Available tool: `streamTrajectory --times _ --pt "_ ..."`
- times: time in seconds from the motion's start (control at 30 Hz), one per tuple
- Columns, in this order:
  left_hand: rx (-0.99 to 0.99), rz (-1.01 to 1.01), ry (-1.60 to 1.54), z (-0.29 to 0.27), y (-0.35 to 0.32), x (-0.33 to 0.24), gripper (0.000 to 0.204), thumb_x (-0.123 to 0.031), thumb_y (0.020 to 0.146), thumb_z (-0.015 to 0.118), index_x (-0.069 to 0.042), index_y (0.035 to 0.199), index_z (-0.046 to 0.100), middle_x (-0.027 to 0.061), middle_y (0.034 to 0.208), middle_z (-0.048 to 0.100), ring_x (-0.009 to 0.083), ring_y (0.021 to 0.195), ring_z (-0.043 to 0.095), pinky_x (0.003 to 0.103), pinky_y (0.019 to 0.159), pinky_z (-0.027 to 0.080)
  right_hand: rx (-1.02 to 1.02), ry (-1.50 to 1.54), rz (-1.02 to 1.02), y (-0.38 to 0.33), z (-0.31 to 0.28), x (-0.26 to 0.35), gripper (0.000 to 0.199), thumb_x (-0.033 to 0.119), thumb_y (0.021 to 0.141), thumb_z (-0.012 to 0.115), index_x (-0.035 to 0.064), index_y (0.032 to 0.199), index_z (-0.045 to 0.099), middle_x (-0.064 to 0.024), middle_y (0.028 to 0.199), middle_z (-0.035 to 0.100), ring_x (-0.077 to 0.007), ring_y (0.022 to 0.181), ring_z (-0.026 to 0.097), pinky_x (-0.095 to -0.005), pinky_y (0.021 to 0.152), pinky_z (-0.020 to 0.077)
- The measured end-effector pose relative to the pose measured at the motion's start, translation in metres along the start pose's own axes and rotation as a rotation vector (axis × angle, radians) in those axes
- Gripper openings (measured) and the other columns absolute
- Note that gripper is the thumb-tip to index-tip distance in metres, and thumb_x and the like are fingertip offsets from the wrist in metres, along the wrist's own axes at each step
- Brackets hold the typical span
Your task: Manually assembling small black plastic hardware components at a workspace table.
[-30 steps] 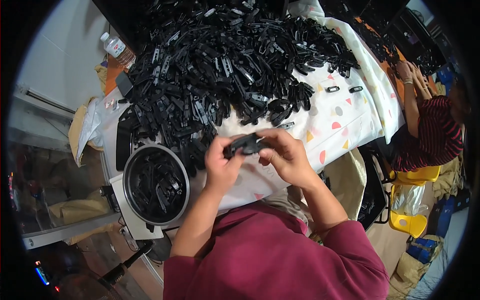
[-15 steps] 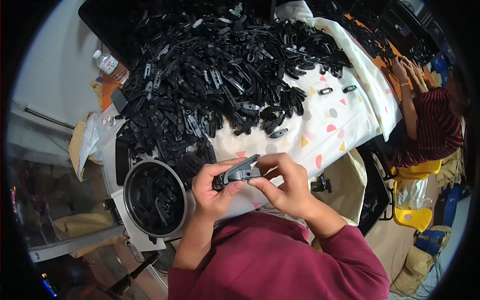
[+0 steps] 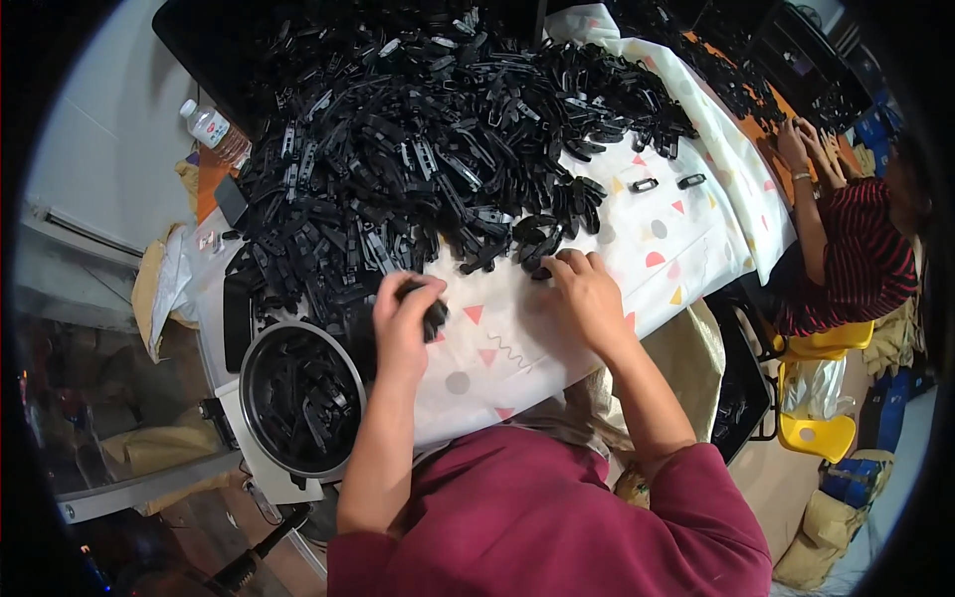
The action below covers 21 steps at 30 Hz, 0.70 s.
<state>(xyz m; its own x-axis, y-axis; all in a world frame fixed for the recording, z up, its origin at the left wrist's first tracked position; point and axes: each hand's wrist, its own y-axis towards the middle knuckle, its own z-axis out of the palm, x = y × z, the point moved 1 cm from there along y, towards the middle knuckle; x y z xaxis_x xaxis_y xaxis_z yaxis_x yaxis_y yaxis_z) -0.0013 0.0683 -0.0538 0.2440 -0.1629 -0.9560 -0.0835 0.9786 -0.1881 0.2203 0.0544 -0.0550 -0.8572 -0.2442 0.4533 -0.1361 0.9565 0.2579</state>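
Note:
My left hand (image 3: 402,323) is closed round a dark plastic part (image 3: 435,318), of which only one end shows past the fingers. It is just in front of a large pile of black plastic parts (image 3: 378,159). My right hand (image 3: 589,303) reaches to the pile's near edge, its fingertips closed on a small black plastic part (image 3: 540,273) at the tablecloth. The fingers hide most of that part. To the left of my left forearm is a round metal-rimmed pot (image 3: 249,418) with more black parts in it.
A patterned white cloth (image 3: 647,234) covers the table. Two small black parts (image 3: 645,185) lie apart at the right. A water bottle (image 3: 214,132) stands at the back left. Another person (image 3: 851,239) works at the far right, near yellow stools (image 3: 818,433).
My hands have come apart from the part they held together. The left has kept it and moved up and left; the right has gone forward to the small part lying by the pile.

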Motion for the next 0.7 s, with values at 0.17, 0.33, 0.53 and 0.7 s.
streamTrajectory --times 0.17,0.33,0.53,0.7 --pt "0.082 0.539 1.145 0.04 0.03 -0.003 0.018 -0.018 0.074 0.065 -0.011 0.088 0.06 0.0096 0.078 0.061 0.0286 0.074 0.06 0.038 0.062 0.047 -0.059 0.02 0.116 -0.008 0.007 -0.008 0.017 0.01 0.073 0.06 0.0039 0.089 0.06 -0.0115 0.09 0.061 -0.0341 0.079 0.055 -0.0378 0.071 0.0465" --pt "0.193 0.656 1.32 0.04 0.034 0.017 0.015 -0.017 0.073 0.064 -0.011 0.085 0.058 0.0081 0.08 0.062 0.0289 0.075 0.061 0.038 0.064 0.048 0.064 1.154 0.62 -0.019 0.012 -0.011 0.01 0.01 0.087 0.057 0.0077 0.091 0.048 -0.0106 0.085 0.062 -0.0136 0.07 0.061 -0.0247 0.05 0.0477" --pt "0.39 0.398 1.236 0.023 0.001 0.0 0.017 -0.018 0.069 0.064 -0.009 0.084 0.062 0.0107 0.079 0.064 0.0311 0.07 0.061 0.038 0.063 0.048 0.138 1.613 0.634 -0.032 -0.002 -0.007 0.02 0.003 0.079 0.064 0.007 0.082 0.044 -0.0145 0.085 0.061 -0.0151 0.057 0.058 -0.0237 0.041 0.0473" --pt "0.341 0.25 1.318 0.022 0.0 0.003 0.024 -0.029 0.069 0.068 -0.008 0.081 0.065 0.014 0.072 0.063 0.0306 0.069 0.061 0.039 0.062 0.047 0.103 1.474 0.63 -0.034 -0.007 0.008 0.017 -0.001 0.08 0.061 0.0042 0.087 0.048 -0.0102 0.085 0.058 -0.0141 0.065 0.059 -0.0237 0.046 0.0493"
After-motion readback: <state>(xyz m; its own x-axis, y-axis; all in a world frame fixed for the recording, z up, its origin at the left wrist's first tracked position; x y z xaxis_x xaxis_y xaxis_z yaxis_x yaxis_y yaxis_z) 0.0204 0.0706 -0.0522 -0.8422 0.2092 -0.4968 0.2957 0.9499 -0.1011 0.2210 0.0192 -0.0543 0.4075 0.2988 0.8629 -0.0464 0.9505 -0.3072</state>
